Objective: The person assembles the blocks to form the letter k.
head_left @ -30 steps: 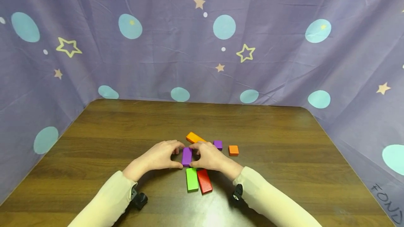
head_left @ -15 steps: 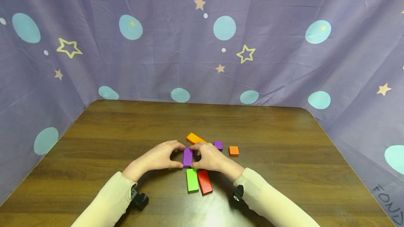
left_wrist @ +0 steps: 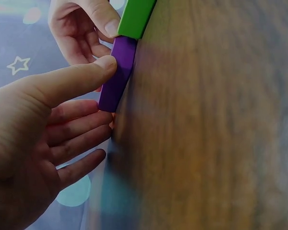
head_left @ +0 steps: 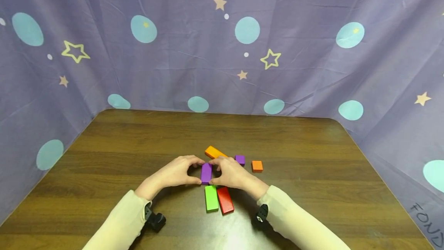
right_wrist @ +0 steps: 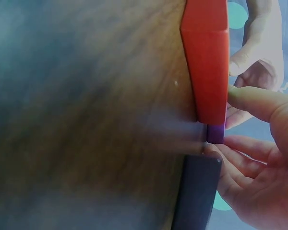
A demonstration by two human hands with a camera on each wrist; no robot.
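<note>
A purple rectangular block lies on the wooden table between the two hands. My left hand pinches it from the left, with the thumb on its near end and fingertips at its far end. From the right, my right hand pinches the same block, thumb at the near corner and index finger at the far one. Just in front of it lies a green block, whose end comes close to the purple one in the left wrist view. A red block lies beside the green.
Beyond the right hand are an orange block, partly covered by that hand, a purple cube and an orange cube. A dark block-like shape shows low in the right wrist view. A patterned curtain hangs behind the table.
Both hands keep their places around the purple block. The left wrist camera has turned slightly to the right; the blocks look unmoved.
</note>
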